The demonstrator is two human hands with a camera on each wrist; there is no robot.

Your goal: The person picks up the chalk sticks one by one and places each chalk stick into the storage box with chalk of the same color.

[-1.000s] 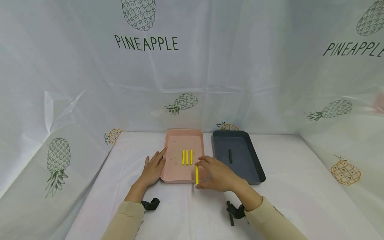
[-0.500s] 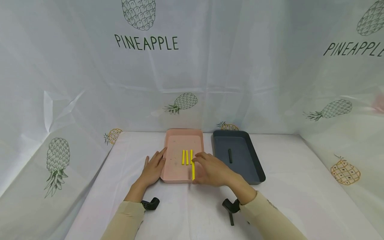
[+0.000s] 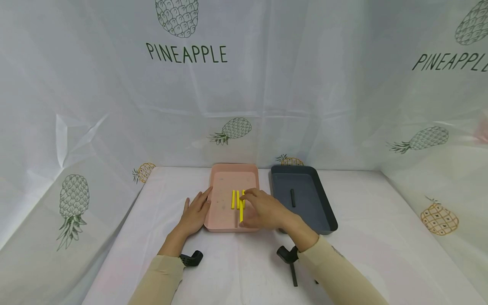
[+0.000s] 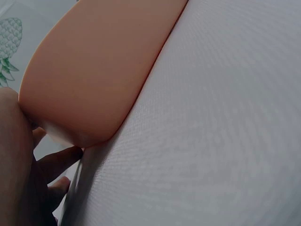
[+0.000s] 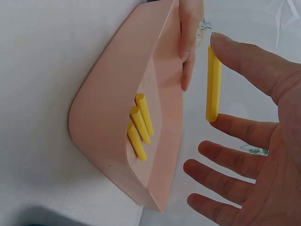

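My right hand (image 3: pixel 264 212) pinches a yellow stick (image 5: pixel 213 84) by its two ends, between thumb and index finger, with the other fingers spread. It is over the near part of a pink tray (image 3: pixel 223 223). Three more yellow sticks (image 5: pixel 139 124) lie side by side on the tray's floor; the held one partly overlaps them in the head view. At the tray's left side, my left hand (image 3: pixel 194 217) rests with fingers extended, its fingertips touching the outer wall, as the left wrist view also shows of the pink tray's side (image 4: pixel 99 66).
To the right stands a dark grey tray (image 3: pixel 331 216) with one dark stick (image 3: pixel 292 198) inside. Another dark stick (image 3: pixel 294 277) lies on the white cloth near my right wrist camera (image 3: pixel 287 254), partly covered by it. A white pineapple-print sheet (image 3: pixel 324 106) hangs behind and around.
My right hand has moved left and away from me with the yellow stick, from the tray's near right corner to further over the tray. My left hand has stayed in place.
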